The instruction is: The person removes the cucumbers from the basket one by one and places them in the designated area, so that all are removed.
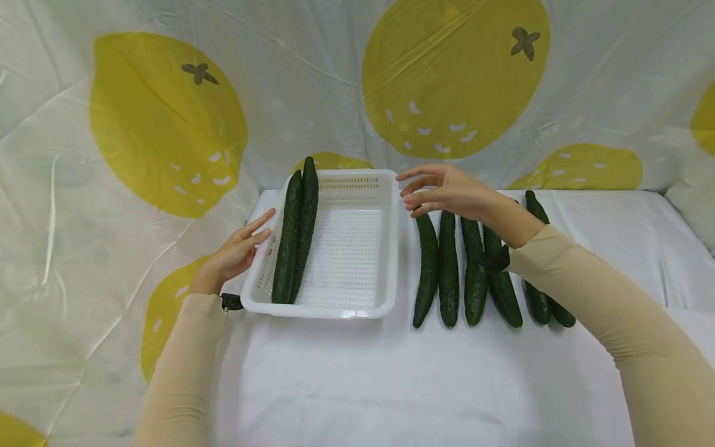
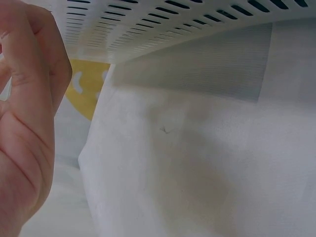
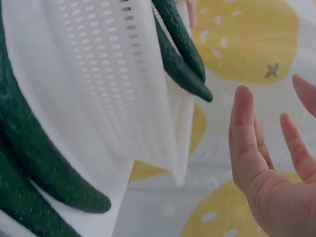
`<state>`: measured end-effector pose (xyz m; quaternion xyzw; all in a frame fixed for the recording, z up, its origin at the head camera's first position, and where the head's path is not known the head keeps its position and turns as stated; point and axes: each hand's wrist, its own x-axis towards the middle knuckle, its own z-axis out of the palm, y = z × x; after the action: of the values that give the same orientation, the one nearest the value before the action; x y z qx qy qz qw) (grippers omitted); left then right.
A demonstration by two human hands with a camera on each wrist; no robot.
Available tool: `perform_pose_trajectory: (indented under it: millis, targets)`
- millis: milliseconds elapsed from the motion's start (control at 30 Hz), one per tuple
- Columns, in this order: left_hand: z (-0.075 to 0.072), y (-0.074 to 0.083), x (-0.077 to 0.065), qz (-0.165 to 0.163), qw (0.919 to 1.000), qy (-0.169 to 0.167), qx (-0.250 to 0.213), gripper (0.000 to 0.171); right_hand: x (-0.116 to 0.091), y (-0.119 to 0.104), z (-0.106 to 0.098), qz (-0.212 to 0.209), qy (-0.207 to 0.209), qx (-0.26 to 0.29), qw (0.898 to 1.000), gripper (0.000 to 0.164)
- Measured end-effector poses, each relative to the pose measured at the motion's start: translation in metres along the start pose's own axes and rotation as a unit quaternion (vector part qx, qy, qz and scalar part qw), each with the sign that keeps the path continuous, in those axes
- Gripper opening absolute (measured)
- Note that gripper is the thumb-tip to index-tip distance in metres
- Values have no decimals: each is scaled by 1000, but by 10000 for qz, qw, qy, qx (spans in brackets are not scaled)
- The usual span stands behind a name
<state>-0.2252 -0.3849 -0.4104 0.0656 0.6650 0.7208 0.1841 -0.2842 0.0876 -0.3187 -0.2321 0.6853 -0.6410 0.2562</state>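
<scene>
A white plastic basket (image 1: 329, 313) with slotted walls stands on the cloth-covered table. Two dark green cucumbers lean lengthwise along its left side, a left one (image 1: 287, 248) and a right one (image 1: 306, 217), their far ends above the back rim. My left hand (image 1: 231, 256) is at the basket's left wall with fingers extended; whether it bears on the wall cannot be told. Just beyond the right rim hovers my right hand (image 1: 438, 188), fingers loosely spread and holding nothing. In the right wrist view this hand (image 3: 276, 173) is apart from the basket (image 3: 113, 89).
Several cucumbers (image 1: 449, 273) lie side by side on the white cloth (image 1: 357, 379), right of the basket; my right forearm hides part of the rightmost ones. Behind the table hangs a pale curtain (image 1: 313, 81) printed with yellow lemons.
</scene>
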Motion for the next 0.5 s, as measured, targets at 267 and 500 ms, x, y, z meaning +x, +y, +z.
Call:
perform_pose_trajectory:
  millis: [267,500]
  targets:
    - [0,0,0,13,10000,-9,29,59,21,-4,24,9,-16,366,9993,45]
    - [-1,0,0,-10,9999,24,114,59,40,-4,40,70,-105,574,9983,44]
